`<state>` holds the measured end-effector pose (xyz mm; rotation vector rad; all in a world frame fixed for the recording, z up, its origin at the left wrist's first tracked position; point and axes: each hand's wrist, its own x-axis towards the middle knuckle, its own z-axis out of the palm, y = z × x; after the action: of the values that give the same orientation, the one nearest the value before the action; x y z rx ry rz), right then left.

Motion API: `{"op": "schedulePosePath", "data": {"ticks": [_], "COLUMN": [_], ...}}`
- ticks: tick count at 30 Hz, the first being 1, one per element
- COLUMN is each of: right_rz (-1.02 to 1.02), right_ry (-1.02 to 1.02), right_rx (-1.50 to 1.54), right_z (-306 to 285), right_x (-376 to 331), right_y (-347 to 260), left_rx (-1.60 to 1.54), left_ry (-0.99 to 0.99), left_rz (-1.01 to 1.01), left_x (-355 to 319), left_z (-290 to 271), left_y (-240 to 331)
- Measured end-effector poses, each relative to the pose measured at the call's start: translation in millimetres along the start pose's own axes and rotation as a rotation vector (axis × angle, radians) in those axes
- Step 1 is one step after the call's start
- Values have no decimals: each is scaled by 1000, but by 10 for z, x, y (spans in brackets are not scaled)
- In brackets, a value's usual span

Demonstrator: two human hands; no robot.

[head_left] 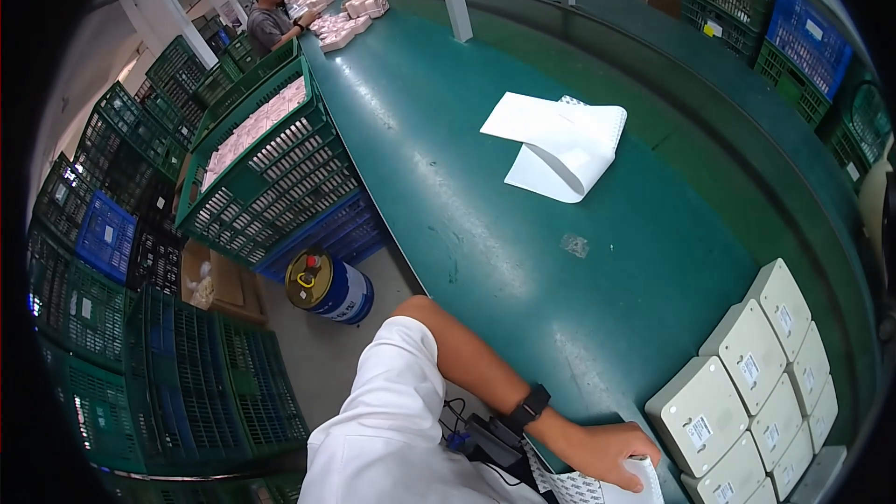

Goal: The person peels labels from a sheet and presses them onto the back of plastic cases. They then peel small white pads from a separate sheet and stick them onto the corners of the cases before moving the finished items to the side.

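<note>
My left hand (605, 452), with a dark watch on its wrist, reaches across to the lower right at the near edge of the table. Its fingers and thumb close on the edge of some white label sheets (581, 488). Small dark print covers part of these sheets, and the lower picture edge cuts them off. Just right of the hand stand cream-coloured plastic boxes (694, 415) in stacked rows, each with a small white label. My right hand is out of view.
A curled white paper sheet (560, 135) lies on the green table (448, 196). Left of the table are a green crate (271, 187) of pale pink packs, a blue drum (341, 289) and stacked crates (187, 373). A person (271, 14) works at the far end beside pink packs (341, 30).
</note>
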<state>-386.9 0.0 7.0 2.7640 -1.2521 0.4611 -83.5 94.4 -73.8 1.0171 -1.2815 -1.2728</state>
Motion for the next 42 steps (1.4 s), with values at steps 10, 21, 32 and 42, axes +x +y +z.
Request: {"op": "schedulePosePath", "data": {"ticks": [10, 21, 32, 42], "right_rz": [83, -171, -309, -405], "right_ry": [-109, -55, -72, 24], "right_rx": [688, 480, 491, 501], "right_z": [354, 221, 179, 392], "right_x": [-202, 259, 412, 279], "right_y": [-445, -810, -820, -718], "left_rx": [21, -126, -65, 24], "left_ry": [-112, 5, -38, -14], "left_rz": [38, 115, -13, 25], "left_x": [30, 20, 0, -2], "left_z": [-47, -10, -35, -60], "left_y": [73, -29, 35, 55]}}
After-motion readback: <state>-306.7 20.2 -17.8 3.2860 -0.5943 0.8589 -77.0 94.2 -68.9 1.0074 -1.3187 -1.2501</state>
